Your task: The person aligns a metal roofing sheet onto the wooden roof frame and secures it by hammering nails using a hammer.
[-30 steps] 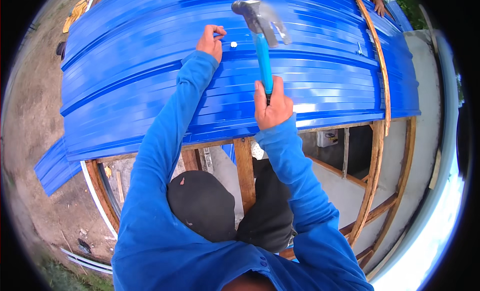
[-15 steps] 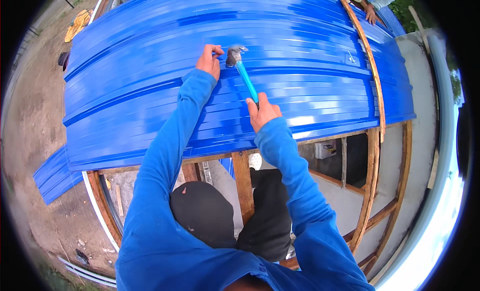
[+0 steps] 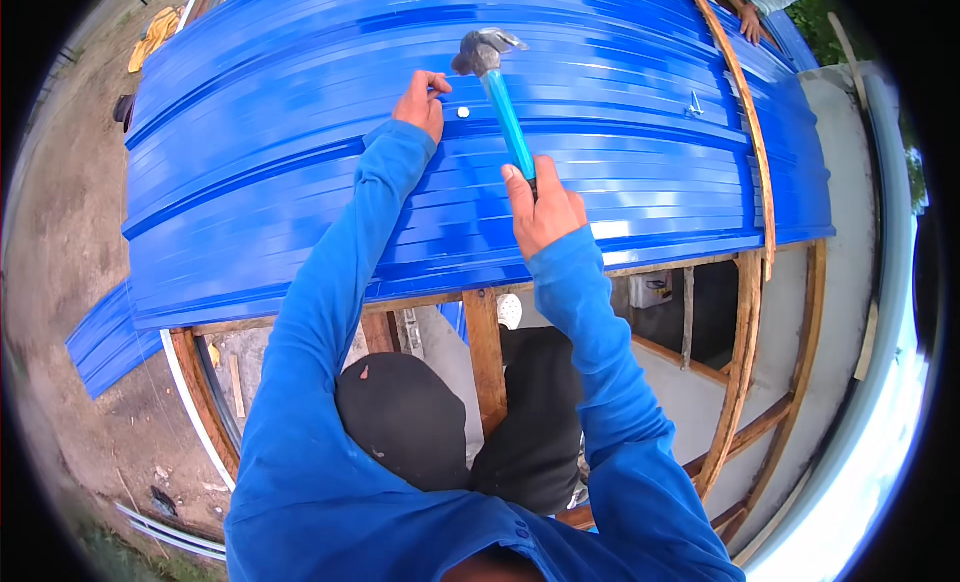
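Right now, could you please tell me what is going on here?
The person's right hand grips a hammer by its handle, the head apart from a small white round piece on the blue ribbed sheeting. The left hand, fingers curled, is just left of that piece; whether it holds anything is unclear. A co-worker's hand shows at upper right.

On my feed I see dirt (image 3: 60, 212) at the left, a grey wall (image 3: 850, 182) down the right, wooden beams (image 3: 734, 382) near it, foliage (image 3: 823, 27) at the upper right, and bright, clouded sky (image 3: 870, 462) toward the lower right.
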Demonstrator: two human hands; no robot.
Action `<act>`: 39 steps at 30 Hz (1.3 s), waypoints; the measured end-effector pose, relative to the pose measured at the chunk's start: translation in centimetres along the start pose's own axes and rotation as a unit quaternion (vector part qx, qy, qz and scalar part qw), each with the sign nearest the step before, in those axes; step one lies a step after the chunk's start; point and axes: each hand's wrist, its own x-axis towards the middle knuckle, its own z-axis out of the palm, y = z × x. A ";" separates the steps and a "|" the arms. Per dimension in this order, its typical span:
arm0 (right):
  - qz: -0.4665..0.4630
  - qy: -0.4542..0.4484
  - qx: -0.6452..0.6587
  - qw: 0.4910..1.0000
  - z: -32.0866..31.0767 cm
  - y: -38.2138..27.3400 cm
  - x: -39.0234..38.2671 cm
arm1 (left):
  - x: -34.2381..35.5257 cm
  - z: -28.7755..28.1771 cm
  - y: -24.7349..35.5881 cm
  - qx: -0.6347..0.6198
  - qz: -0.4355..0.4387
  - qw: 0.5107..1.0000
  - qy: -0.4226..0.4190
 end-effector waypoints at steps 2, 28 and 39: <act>-0.072 0.070 0.103 0.990 -0.5 -1.4 -1.4 | 0.3 -0.4 0.1 -0.040 0.045 0.998 0.015; 0.041 -0.037 -0.143 0.988 2.8 4.9 0.1 | 0.3 -0.8 -1.2 0.048 0.019 0.999 0.001; -0.115 0.080 -0.270 0.953 -1.3 15.5 -2.3 | 1.3 -0.5 3.2 0.345 0.151 0.919 -0.117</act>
